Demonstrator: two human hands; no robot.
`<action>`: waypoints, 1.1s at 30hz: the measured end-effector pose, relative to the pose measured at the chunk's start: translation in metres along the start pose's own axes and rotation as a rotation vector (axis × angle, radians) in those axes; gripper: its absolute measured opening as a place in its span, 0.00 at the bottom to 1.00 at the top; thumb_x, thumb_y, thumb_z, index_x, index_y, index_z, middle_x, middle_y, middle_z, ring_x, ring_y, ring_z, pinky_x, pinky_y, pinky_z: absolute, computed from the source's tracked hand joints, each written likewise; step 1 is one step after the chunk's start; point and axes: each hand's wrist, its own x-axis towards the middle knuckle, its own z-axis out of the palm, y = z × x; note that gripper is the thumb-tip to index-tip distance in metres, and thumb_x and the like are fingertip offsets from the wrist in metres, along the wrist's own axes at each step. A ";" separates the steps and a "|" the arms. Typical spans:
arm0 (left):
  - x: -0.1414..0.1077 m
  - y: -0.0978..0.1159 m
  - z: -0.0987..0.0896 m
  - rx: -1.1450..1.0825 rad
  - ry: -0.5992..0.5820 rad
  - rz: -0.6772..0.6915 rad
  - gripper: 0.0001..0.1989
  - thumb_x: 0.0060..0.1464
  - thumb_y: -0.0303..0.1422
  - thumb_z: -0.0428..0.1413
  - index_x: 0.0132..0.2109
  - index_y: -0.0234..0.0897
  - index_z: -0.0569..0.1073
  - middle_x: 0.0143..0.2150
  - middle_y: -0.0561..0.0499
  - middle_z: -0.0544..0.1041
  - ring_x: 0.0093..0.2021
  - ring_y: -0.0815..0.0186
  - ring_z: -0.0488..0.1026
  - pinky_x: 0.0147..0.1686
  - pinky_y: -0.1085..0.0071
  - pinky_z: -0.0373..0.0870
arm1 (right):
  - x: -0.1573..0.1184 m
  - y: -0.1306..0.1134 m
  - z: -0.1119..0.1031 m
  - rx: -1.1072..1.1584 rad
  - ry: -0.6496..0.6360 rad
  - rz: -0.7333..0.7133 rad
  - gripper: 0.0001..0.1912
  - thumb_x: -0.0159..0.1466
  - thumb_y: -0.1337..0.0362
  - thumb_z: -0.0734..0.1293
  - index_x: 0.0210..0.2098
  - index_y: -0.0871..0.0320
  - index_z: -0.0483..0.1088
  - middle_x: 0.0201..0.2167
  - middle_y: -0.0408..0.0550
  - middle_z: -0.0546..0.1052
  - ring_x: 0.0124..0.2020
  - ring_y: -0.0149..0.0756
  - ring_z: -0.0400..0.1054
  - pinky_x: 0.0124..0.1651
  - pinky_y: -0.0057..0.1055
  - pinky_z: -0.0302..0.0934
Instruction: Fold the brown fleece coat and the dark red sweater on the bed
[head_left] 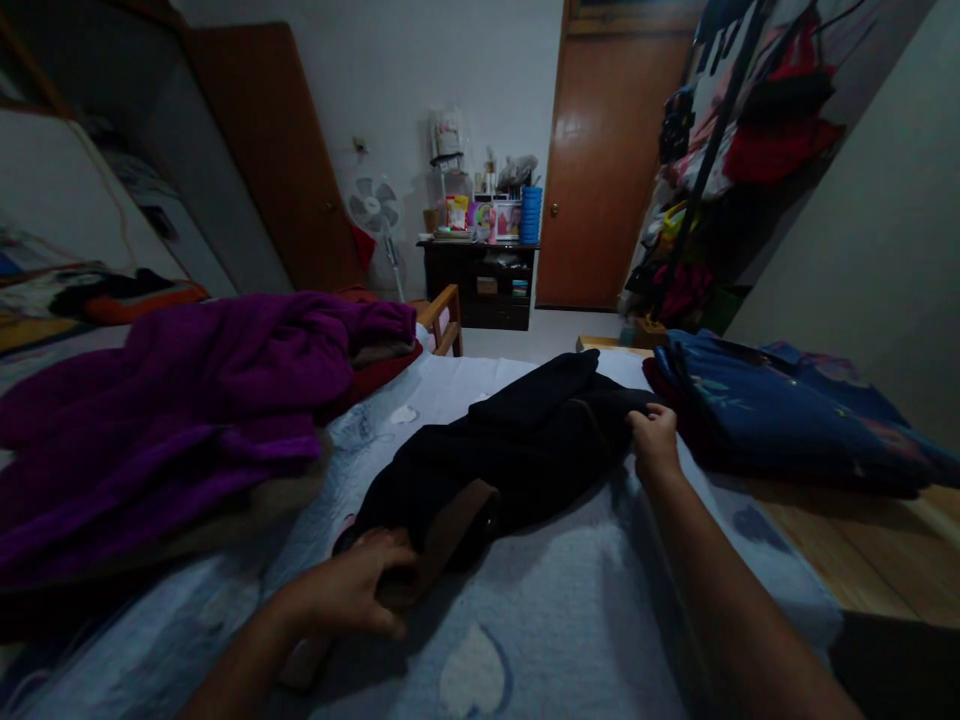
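Observation:
A black garment [517,455] with a brown-edged part lies bunched across the light blue bedding [540,620]. At its near left end is my left hand [360,585], thumb and fingers apart, the fingertips resting near the brown edge. My right hand [654,435] pinches the far right end of the dark cloth between thumb and fingers. The garment's middle rests on the bedding between both hands.
Purple clothes [210,390] are heaped on the left. Folded blue clothes [795,410] are stacked at the right on a wooden surface [847,540]. Beyond the bed stand a wooden chair [448,318], a fan [375,205] and a dark cabinet [480,290].

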 end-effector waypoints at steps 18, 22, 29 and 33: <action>0.058 0.069 0.000 -1.042 0.240 0.045 0.33 0.37 0.24 0.57 0.55 0.39 0.72 0.41 0.52 0.80 0.38 0.60 0.76 0.38 0.68 0.73 | -0.070 -0.015 0.018 -1.090 -0.833 -0.700 0.13 0.59 0.69 0.61 0.39 0.59 0.76 0.42 0.55 0.77 0.47 0.45 0.69 0.54 0.39 0.52; 0.040 0.089 0.015 -0.766 -0.266 0.174 0.19 0.46 0.27 0.56 0.47 0.37 0.78 0.42 0.52 0.80 0.40 0.61 0.76 0.41 0.70 0.71 | -0.083 0.003 -0.009 -0.985 -0.514 -0.666 0.26 0.56 0.71 0.62 0.55 0.60 0.69 0.62 0.60 0.62 0.59 0.51 0.58 0.57 0.44 0.53; 0.055 0.098 0.060 -0.117 -0.424 0.462 0.32 0.42 0.19 0.52 0.54 0.46 0.75 0.48 0.54 0.80 0.48 0.59 0.76 0.46 0.69 0.69 | -0.102 -0.007 0.004 -0.814 -0.303 -0.467 0.30 0.62 0.47 0.62 0.57 0.61 0.66 0.62 0.65 0.58 0.60 0.59 0.54 0.55 0.53 0.55; 0.067 0.089 0.057 -0.128 -0.475 0.435 0.34 0.43 0.28 0.62 0.60 0.44 0.71 0.53 0.50 0.77 0.52 0.54 0.74 0.51 0.64 0.68 | -0.113 -0.004 0.020 -1.009 -0.425 -0.517 0.40 0.54 0.50 0.71 0.61 0.58 0.59 0.67 0.66 0.50 0.63 0.64 0.49 0.57 0.59 0.48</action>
